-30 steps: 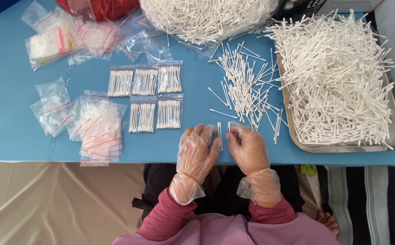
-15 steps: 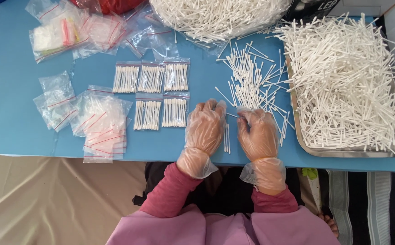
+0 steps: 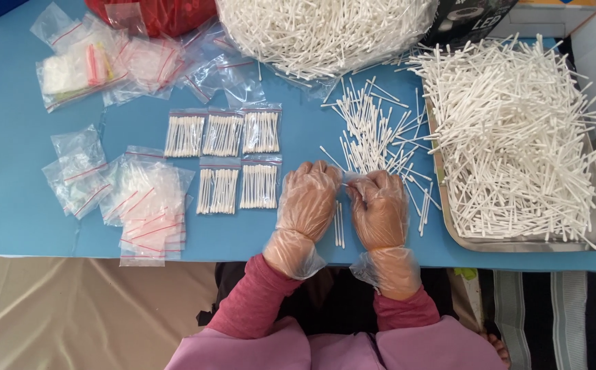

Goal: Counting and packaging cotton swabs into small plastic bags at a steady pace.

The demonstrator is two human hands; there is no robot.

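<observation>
Fingers (image 3: 352,188) still pinching one cotton swab (image 3: 348,185), small swab row (image 3: 339,226) unchanged between hands

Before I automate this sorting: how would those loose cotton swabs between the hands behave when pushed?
The loose swabs look thin and light, so they would probably scatter. Round sticks would likely roll on the smooth blue table. The straight sticks seem fairly stiff.
</observation>
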